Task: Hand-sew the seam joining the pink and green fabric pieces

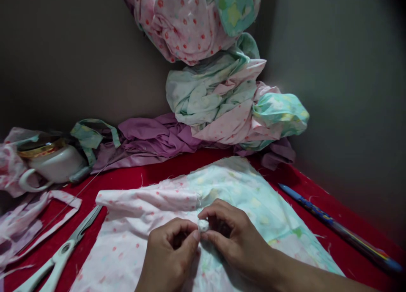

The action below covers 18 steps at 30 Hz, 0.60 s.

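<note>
Nearest to me, my left hand and my right hand meet over the patchwork cloth. Both are curled nearly closed, and their fingertips pinch one small white wad of fabric between them, thumb and forefinger of each side pressing on it. The wad sits just above the cloth, close to where a rolled pink tube of that same cloth ends. I judge I am in the middle of shaping or tightening this little bundle; whether a thread runs through it I cannot tell, though a thin line crosses the red surface on the left. As I read it, the next move calls for a steady pinch with one hand while the other works the wad, keeping it from unrolling.

To the near left lie scissors with white handles, blades pointing toward the cloth, and beside them pale pink fabric strips. On the right, a blue pen lies along the edge of the surface. Farther left a white cup with a gold rim lies tipped on its side. At the far side purple fabric is bunched, with a heap of pink and mint printed cloth piled above it against the wall.
</note>
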### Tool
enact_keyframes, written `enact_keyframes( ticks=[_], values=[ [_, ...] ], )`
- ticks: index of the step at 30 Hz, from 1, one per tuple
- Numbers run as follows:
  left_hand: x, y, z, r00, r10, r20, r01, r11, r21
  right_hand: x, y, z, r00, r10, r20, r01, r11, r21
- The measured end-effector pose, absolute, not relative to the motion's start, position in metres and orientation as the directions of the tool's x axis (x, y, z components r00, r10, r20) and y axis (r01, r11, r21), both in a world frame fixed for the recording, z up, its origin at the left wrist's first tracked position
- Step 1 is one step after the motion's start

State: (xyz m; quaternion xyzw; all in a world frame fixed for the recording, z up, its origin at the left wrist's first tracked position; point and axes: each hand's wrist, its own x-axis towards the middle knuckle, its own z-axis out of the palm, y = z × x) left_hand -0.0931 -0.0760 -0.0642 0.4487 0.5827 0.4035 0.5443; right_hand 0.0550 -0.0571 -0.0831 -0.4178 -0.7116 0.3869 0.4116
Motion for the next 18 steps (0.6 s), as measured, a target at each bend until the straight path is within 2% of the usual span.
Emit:
enact_keyframes(
  ticks=[5,10,14,18],
  values=[
    [-0.0933,-0.0752,-0.0663,0.014,0.951,-0.31,0.109,0.306,0.946,0.0556,-0.0594,-0.0852,-0.36,0.852,0.38,0.33,0.498,-0.802],
    [-0.0931,-0.0737,-0.0657,-0.028,0.957,-0.288,0.181,0.288,0.94,0.0533,-0.0597,-0.0819,-0.345,0.876,0.337,0.321,0.448,-0.834],
    [-0.0949,-0.0724,-0.0665,-0.049,0.966,-0.254,0.213,0.259,0.942,0.0515,-0.0565,-0.0788,-0.299,0.942,0.152,0.243,0.229,-0.943],
    [-0.0961,-0.0727,-0.0667,-0.042,0.953,-0.299,0.117,0.302,0.946,0.0524,-0.0508,-0.0781,-0.314,0.947,-0.068,0.051,-0.055,-0.997]
  ],
)
